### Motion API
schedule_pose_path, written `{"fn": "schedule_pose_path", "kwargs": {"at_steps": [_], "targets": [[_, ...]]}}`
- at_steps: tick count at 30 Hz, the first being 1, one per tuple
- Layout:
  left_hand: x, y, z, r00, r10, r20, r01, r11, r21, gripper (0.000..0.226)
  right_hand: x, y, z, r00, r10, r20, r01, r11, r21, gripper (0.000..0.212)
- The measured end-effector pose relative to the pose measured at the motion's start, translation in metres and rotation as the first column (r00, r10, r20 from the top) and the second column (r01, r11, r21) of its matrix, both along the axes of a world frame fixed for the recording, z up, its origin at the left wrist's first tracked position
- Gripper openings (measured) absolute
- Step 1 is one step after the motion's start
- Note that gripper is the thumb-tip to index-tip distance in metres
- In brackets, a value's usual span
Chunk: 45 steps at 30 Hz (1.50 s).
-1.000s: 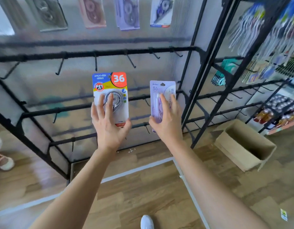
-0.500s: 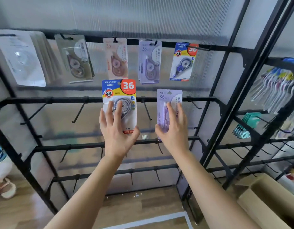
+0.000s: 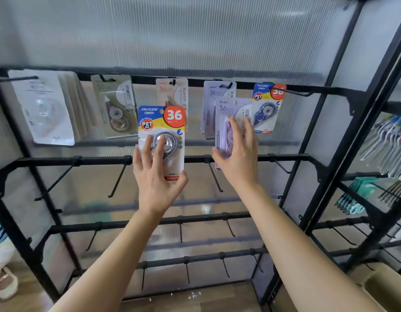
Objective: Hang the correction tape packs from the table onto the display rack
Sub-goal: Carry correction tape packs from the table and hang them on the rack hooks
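We face a black metal display rack [image 3: 100,159] that fills most of the frame. Its rails run across in tiers, and a ribbed translucent panel [image 3: 195,37] stands behind it. At the right edge stands a second rack [image 3: 375,217] hung with pens [image 3: 388,143], and a cardboard box [image 3: 379,287] sits in the lower right corner.

Along the top rail [image 3: 145,78] we see packs already hung. From left to right they are a white pack [image 3: 44,109], a grey-green pack [image 3: 115,106], a pink pack [image 3: 172,91], a stack of hung lilac packs [image 3: 209,95] and a hung blue-and-yellow pack [image 3: 268,106].

Both arms reach up from the bottom of the frame. The left hand [image 3: 159,183], at centre, holds a blue-and-yellow JINUO pack [image 3: 163,122] upright. Its fingers [image 3: 159,147] are spread flat over the clear blister, and the thumb is hooked round the lower right edge. This pack's top edge lies below the top rail and covers the lower part of the pink pack.

The right hand [image 3: 240,163], just right of centre, grips a lilac pack [image 3: 226,109]. Its fingers lie on the front and the thumb on the left edge. The pack sits in front of the hung lilac stack, with its hang hole below the peg.
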State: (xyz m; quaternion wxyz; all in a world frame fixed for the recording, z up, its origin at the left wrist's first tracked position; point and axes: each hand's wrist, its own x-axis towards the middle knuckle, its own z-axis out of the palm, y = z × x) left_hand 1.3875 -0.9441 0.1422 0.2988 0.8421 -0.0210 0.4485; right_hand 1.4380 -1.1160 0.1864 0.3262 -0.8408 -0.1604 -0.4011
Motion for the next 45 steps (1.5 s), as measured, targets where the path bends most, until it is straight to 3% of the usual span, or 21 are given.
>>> {"fn": "schedule_pose_path", "kwargs": {"at_steps": [9, 23, 30, 37, 45], "targets": [[0.026, 0.008, 0.007, 0.999, -0.02, 0.026, 0.019, 0.999, 0.029, 0.078, 0.039, 0.005, 0.03, 0.998, -0.063, -0.016, 0.061, 0.993, -0.104, 0.073], [0.023, 0.013, 0.005, 0.999, -0.04, -0.032, 0.04, 0.999, 0.006, 0.083, 0.088, 0.023, 0.035, 0.971, -0.128, -0.201, 0.092, 0.979, -0.182, 0.079], [0.018, 0.013, 0.0, 0.997, -0.057, -0.054, 0.057, 0.998, -0.001, 0.083, 0.1, 0.017, 0.032, 0.946, -0.146, -0.291, 0.05, 0.948, -0.315, 0.081], [0.017, -0.029, -0.005, 0.991, -0.13, -0.012, 0.13, 0.991, -0.014, 0.08, 0.059, -0.03, -0.001, 0.949, -0.162, -0.269, 0.083, 0.956, -0.283, 0.077], [0.023, -0.125, 0.003, 0.965, -0.26, 0.042, 0.259, 0.966, 0.026, 0.078, 0.019, -0.127, -0.045, 0.895, -0.271, -0.353, 0.167, 0.939, -0.299, 0.073]]}}
